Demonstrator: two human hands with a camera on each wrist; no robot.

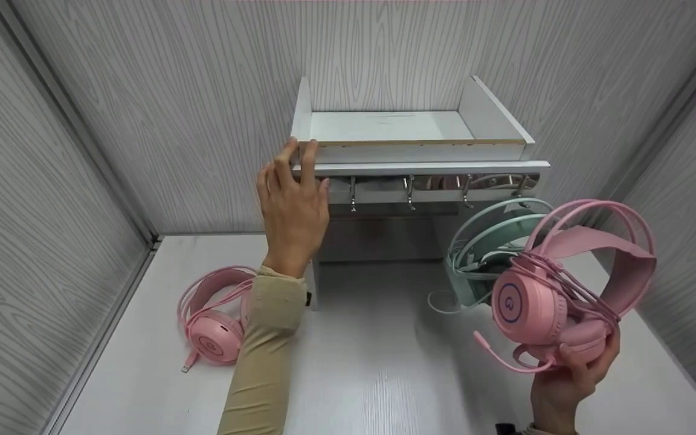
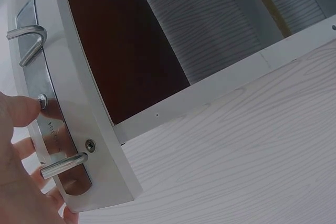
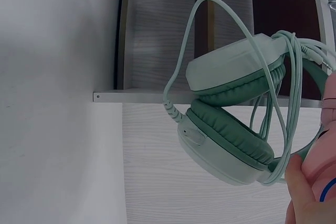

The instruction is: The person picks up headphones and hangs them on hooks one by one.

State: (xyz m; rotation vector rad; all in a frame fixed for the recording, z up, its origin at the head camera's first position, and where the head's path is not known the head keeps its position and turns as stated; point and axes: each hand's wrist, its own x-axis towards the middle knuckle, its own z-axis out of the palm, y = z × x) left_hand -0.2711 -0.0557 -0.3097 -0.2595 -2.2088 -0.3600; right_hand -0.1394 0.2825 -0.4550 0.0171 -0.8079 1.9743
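Pink headset (image 1: pixel 556 296) hides mint headset's (image 3: pixel 231 114) earcups from head view.

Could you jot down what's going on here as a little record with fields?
Left hand: fingers resting on the front left corner of the white hook rack.
Right hand: holds a pink headset with its cable wound around it.
On the rack: a mint green headset hangs from the rightmost hook.
On the table: another pink headset, left of the sleeve.

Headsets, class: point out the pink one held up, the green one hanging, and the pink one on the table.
Held pink headset (image 1: pixel 526 305), head view, on the ear cup.
Green headset (image 3: pixel 231 69), right wrist view, on the upper cup.
Table pink headset (image 1: pixel 212 341), head view, on the ear cup.
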